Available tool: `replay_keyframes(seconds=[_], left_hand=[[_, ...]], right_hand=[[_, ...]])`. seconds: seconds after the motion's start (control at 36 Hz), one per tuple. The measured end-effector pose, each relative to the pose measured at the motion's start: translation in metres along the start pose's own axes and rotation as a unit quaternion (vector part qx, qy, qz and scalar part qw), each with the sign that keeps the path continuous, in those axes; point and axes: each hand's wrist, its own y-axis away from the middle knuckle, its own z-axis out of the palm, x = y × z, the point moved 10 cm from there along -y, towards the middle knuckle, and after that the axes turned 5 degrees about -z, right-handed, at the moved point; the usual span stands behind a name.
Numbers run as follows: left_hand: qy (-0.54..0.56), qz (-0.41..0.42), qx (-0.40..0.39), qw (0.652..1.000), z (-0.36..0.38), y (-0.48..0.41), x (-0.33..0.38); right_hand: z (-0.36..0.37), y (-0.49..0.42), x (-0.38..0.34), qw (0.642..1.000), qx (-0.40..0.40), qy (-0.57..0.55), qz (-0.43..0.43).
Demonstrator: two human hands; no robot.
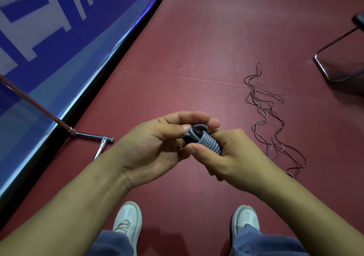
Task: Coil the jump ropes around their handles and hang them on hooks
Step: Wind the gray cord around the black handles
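A dark red floor (197,58) fills most of the view. Along its left edge runs a blue and white banner (49,44), with a chrome stand (88,135) reaching from it onto the floor, near the left forearm. Up at the right edge sits a dark metal chair base (334,58) (only part of it is in frame). Between that and the hands, loose ropes (269,117) lie in a thin, tangled trail on the floor, well apart from the stand. At the bottom are two white shoes (130,222) and blue jeans (262,242).

Both hands meet in mid-air above the floor, at the centre. The right hand (226,157) grips a grey coil (206,140) wound tightly round black handles (189,137), its thumb laid across the front. The left hand (155,147) curls its thumb and fingers round the coil's upper end, where a loop of grey rope crosses over.

The hands cover most of the handles; only a dark patch shows, so how many there are cannot be told. The near end of the loose ropes passes behind the right wrist. No hooks can be made out.
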Motion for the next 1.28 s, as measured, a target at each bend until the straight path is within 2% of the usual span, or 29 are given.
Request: replay_keyframes(seconds=[0.08, 0.19, 0.31, 0.39, 0.47, 0.53, 0.58, 0.64, 0.78, 0.89, 0.97, 1.08, 1.19, 1.28], left_hand=[[0.019, 0.011, -0.017, 1.000, 0.005, 0.000, 0.005], [0.012, 0.013, 0.000, 1.000, 0.003, -0.001, 0.004], [-0.026, 0.035, 0.064, 0.997, -0.013, -0.005, 0.008], [0.038, 0.041, 0.124, 0.991, -0.026, -0.006, 0.001], [0.054, 0.057, 0.122, 0.989, -0.022, -0.005, -0.001], [-0.009, 0.089, 0.164, 0.982, -0.028, 0.000, 0.004], [-0.129, 0.149, 0.222, 0.955, -0.034, 0.009, 0.017], [-0.184, 0.198, 0.229, 0.935, -0.030, 0.015, 0.026], [-0.142, 0.201, 0.179, 0.953, -0.018, 0.015, 0.024], [-0.163, 0.199, 0.166, 0.952, -0.015, 0.013, 0.022], [-0.224, 0.212, 0.176, 0.935, -0.013, 0.015, 0.025], [-0.332, 0.240, 0.204, 0.889, -0.010, 0.016, 0.031], [-0.338, 0.214, 0.220, 0.890, -0.015, 0.012, 0.030], [-0.366, 0.232, 0.229, 0.872, -0.010, 0.014, 0.038]], right_hand=[[-0.003, 0.000, 0.003, 1.000, 0.000, 0.005, 0.007], [-0.002, 0.003, 0.004, 1.000, -0.004, 0.010, 0.012], [-0.006, 0.004, 0.009, 0.998, 0.014, -0.052, 0.033], [-0.014, 0.003, 0.010, 0.994, 0.047, -0.090, 0.045], [-0.011, 0.002, 0.012, 0.991, 0.054, -0.110, 0.054], [-0.006, 0.002, 0.017, 0.987, 0.059, -0.133, 0.072], [-0.004, 0.001, 0.021, 0.981, 0.066, -0.158, 0.091], [-0.005, -0.001, 0.023, 0.981, 0.075, -0.152, 0.099], [-0.009, 0.001, 0.020, 0.986, 0.090, -0.109, 0.085], [-0.006, 0.002, 0.021, 0.986, 0.085, -0.122, 0.082], [-0.007, 0.004, 0.019, 0.985, 0.084, -0.133, 0.076], [-0.008, 0.005, 0.019, 0.986, 0.087, -0.122, 0.073], [-0.005, 0.004, 0.019, 0.989, 0.089, -0.096, 0.065], [-0.005, 0.004, 0.018, 0.990, 0.093, -0.085, 0.057]])
